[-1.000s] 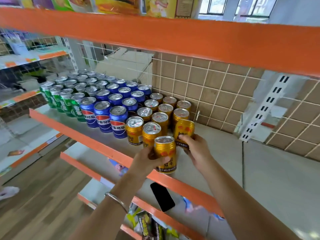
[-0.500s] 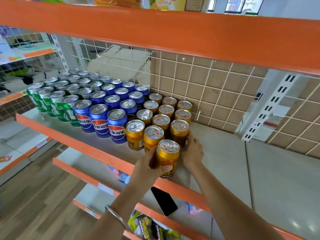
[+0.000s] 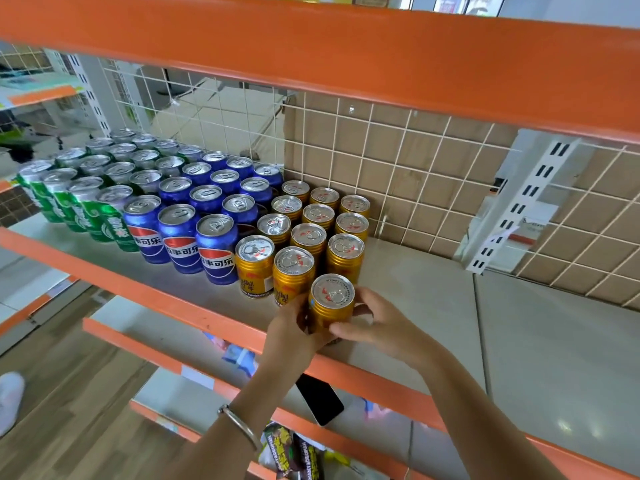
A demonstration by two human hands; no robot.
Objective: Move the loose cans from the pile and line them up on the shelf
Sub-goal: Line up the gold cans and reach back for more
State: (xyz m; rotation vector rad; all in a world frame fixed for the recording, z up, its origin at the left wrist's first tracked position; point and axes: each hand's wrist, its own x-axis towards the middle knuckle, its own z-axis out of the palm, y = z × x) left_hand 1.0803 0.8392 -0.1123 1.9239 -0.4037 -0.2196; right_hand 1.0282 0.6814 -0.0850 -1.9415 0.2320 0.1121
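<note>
A gold can (image 3: 331, 303) stands upright at the front of the grey shelf (image 3: 408, 299), at the right end of the front row. My left hand (image 3: 294, 336) grips its left side and my right hand (image 3: 377, 327) grips its right side. Behind it stand rows of gold cans (image 3: 313, 223). To their left are rows of blue cans (image 3: 194, 216) and green cans (image 3: 83, 192), all upright.
An orange shelf lip (image 3: 173, 299) runs along the front edge and an orange beam (image 3: 346, 53) crosses overhead. A wire grid backs the shelf. A black phone (image 3: 320, 398) lies on the lower shelf beside snack packets (image 3: 294, 452). The right part of the shelf holds no cans.
My right hand set its gold can into the third column, then moved onto the front can. Both hands now hold that front can, which has shifted right and stands on the shelf.
</note>
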